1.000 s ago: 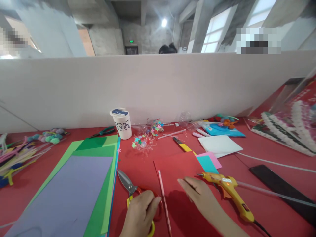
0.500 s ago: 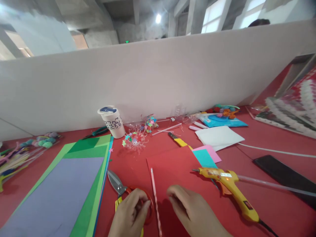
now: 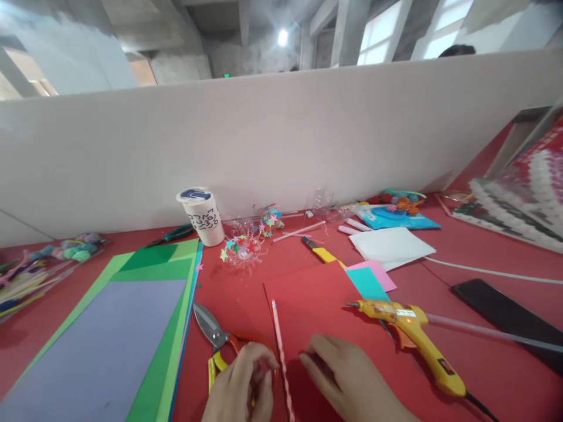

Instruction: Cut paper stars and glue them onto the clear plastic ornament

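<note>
A slim pink-and-white patterned stick, like a pencil [image 3: 280,346], lies lengthwise near the left edge of a red paper sheet [image 3: 316,299]. My left hand [image 3: 241,387] is just left of the stick, over the red and yellow handles of the scissors [image 3: 213,331]. Its thumb and index finger are bent with a gap between them, and nothing shows in it. On the sheet, right of the stick, rests my right hand [image 3: 352,381], its fingers loosely curved and apart from the thumb. I see nothing held there either.
A yellow glue gun [image 3: 413,334] with its cord lies at right, beside a black flat object [image 3: 505,310]. Coloured paper [image 3: 101,340] is stacked at left. Behind are a cup [image 3: 204,217], star tinsel [image 3: 241,249], a utility knife [image 3: 319,251] and a white partition [image 3: 281,140].
My left hand's thumb and index finger have parted slightly, and it sits a little nearer the stick. The whole view has shifted slightly; the stick still lies in place.
</note>
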`<state>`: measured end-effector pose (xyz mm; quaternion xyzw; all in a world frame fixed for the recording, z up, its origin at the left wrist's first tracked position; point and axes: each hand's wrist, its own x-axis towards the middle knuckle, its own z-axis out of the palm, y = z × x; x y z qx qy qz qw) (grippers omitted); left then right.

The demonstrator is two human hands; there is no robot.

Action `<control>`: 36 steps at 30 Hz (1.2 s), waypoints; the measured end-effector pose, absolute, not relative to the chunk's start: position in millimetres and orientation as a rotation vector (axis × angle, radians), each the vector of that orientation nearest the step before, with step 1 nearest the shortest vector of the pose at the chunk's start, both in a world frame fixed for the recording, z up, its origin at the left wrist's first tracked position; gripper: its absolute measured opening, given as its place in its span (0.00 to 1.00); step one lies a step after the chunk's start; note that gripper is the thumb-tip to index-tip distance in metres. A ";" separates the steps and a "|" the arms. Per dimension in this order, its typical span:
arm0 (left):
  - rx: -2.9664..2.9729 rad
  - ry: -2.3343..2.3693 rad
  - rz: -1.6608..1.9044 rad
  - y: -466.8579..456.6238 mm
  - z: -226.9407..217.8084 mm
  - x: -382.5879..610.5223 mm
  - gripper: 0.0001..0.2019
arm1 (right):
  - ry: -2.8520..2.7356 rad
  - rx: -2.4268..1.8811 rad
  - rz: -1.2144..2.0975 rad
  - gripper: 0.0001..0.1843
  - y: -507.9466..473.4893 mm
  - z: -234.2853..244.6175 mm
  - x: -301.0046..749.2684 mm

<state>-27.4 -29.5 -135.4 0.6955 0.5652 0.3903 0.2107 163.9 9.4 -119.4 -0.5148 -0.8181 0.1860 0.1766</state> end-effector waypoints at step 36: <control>2.092 1.638 0.529 -13.8 -94.9 -36.1 0.08 | -2.412 -1.747 0.729 0.11 10.8 -84.5 127.6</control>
